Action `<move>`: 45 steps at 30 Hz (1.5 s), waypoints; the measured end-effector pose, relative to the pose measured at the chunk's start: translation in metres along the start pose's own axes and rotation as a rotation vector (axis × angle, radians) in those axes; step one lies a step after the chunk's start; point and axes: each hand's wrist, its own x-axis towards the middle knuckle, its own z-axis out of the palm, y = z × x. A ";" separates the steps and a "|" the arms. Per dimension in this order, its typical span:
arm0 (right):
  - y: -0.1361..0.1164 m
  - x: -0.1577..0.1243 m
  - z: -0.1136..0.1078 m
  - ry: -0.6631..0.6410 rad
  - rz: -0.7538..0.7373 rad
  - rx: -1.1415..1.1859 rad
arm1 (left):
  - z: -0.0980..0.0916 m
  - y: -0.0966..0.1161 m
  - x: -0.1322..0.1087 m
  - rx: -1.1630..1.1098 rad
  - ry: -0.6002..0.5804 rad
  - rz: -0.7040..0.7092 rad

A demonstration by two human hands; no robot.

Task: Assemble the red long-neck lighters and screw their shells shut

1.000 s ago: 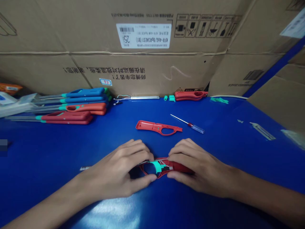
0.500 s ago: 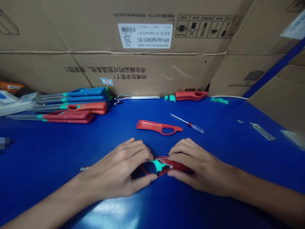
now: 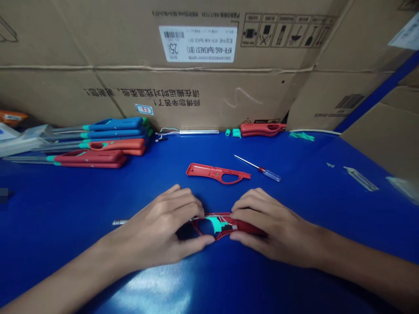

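Note:
My left hand (image 3: 160, 229) and my right hand (image 3: 275, 229) both grip an open red plastic lighter housing (image 3: 250, 226) lying on the blue table. Its trigger loop sits between my thumbs, and a teal part with thin wires (image 3: 218, 224) shows inside it. A metal nozzle tube (image 3: 119, 222) sticks out from under my left hand. Another empty red half-shell (image 3: 218, 173) lies just beyond my hands, nearest my left fingers. A small screwdriver with a clear handle (image 3: 262, 170) lies to its right.
Finished long lighters in blue and red (image 3: 98, 144) are stacked at the back left. A red lighter (image 3: 262, 129), a bare metal tube (image 3: 199, 131) and small teal pieces (image 3: 232, 133) lie along the back edge. Cardboard cartons (image 3: 196, 96) stand behind the blue table (image 3: 327, 218).
The metal tube now shows clearly to the left of my left hand. My hands have shifted slightly on the red housing, and the view has tilted a little.

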 end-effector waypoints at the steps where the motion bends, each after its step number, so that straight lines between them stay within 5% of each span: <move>1: 0.000 0.000 0.000 -0.001 -0.004 0.003 | 0.000 0.000 0.000 0.008 0.008 0.006; 34: 0.001 0.001 0.001 0.032 -0.014 0.006 | 0.001 -0.007 0.001 0.084 0.059 0.139; 39: 0.020 0.008 -0.025 0.202 -0.056 -0.115 | -0.003 -0.008 0.002 0.064 0.022 0.147; 41: 0.040 0.009 -0.054 0.276 0.065 -0.229 | -0.006 -0.010 0.001 0.084 0.012 0.166; 44: 0.073 -0.004 -0.108 0.318 0.794 -0.456 | -0.013 -0.013 -0.002 0.136 -0.001 0.206; 45: 0.083 -0.012 -0.126 0.274 0.908 -0.463 | -0.014 -0.014 -0.002 0.149 -0.004 0.211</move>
